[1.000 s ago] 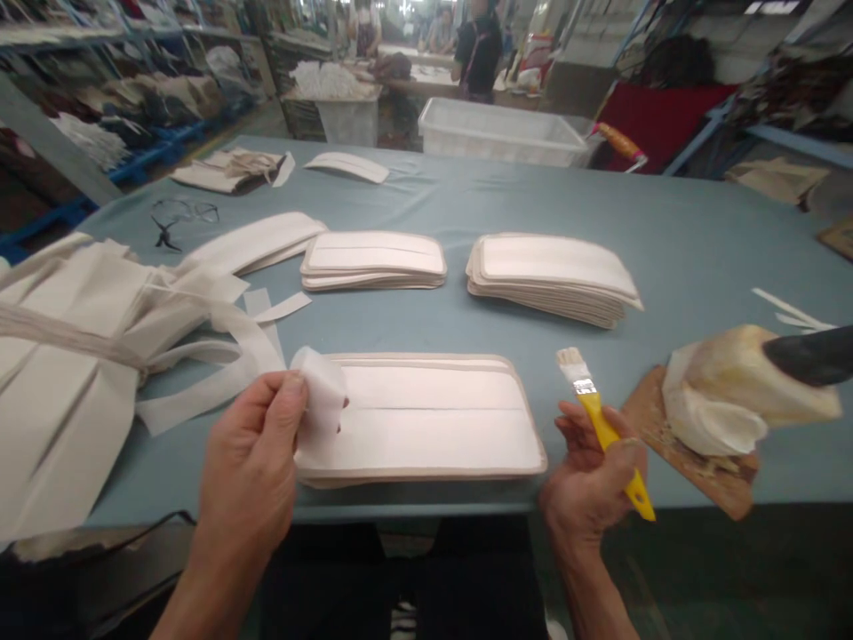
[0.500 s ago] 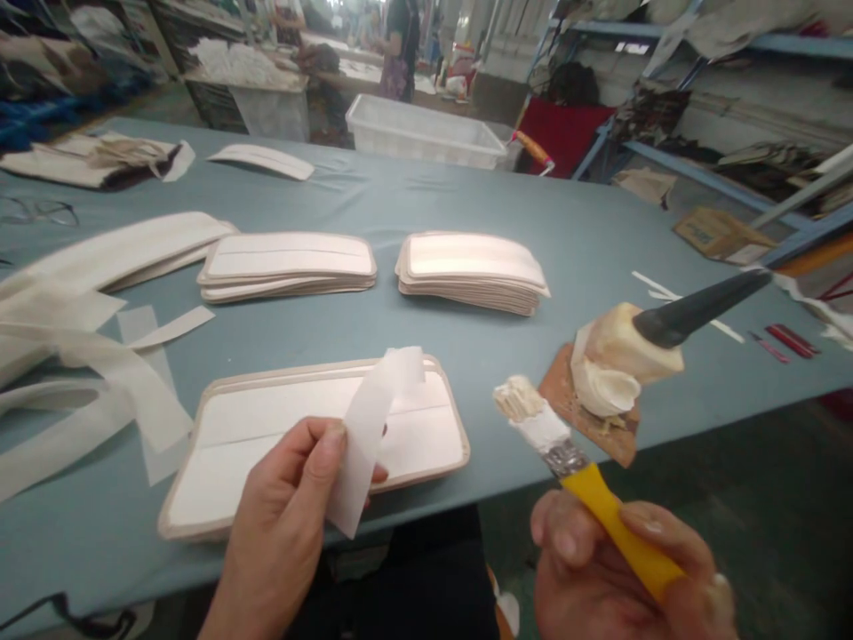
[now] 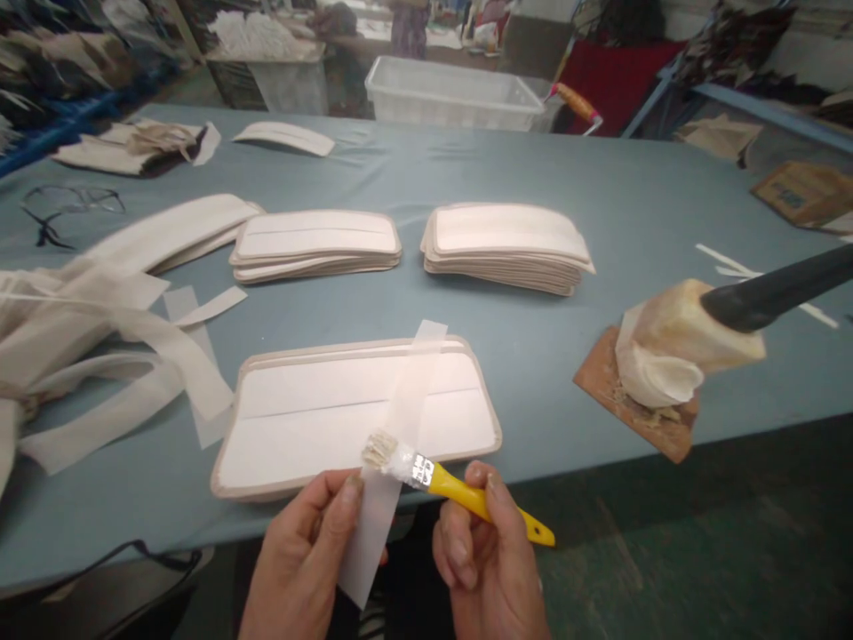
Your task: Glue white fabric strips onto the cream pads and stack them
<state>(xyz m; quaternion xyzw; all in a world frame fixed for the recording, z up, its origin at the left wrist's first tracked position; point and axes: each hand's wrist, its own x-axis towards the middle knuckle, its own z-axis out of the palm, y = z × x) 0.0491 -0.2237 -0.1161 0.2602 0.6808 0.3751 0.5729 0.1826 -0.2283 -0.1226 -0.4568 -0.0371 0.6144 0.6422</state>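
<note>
Between the thumb and fingers of my left hand (image 3: 313, 551) is a thin translucent white strip (image 3: 406, 404). Its upper end lies across a white panel with beige edging (image 3: 306, 387), at the front of the table. My right hand (image 3: 490, 551) grips a paintbrush (image 3: 459, 489) by its yellow handle. White paste coats the bristles, which are over the strip close to my left thumb; whether they touch it I cannot tell. To the right, a cut-open plastic container (image 3: 686, 347) holding thick white paste stands on a brown board (image 3: 633, 418).
Two stacks of edged panels, a left stack (image 3: 316, 244) and a right stack (image 3: 506, 244), lie behind the front panel. Loose strips (image 3: 133, 382) are heaped at left near eyeglasses (image 3: 73, 200). A white plastic bin (image 3: 457, 98) stands beyond the table's far side.
My right hand has brought the brush left, from beside the paste container to over the strip. The strip has come nearer to me, and the view has shifted down and left.
</note>
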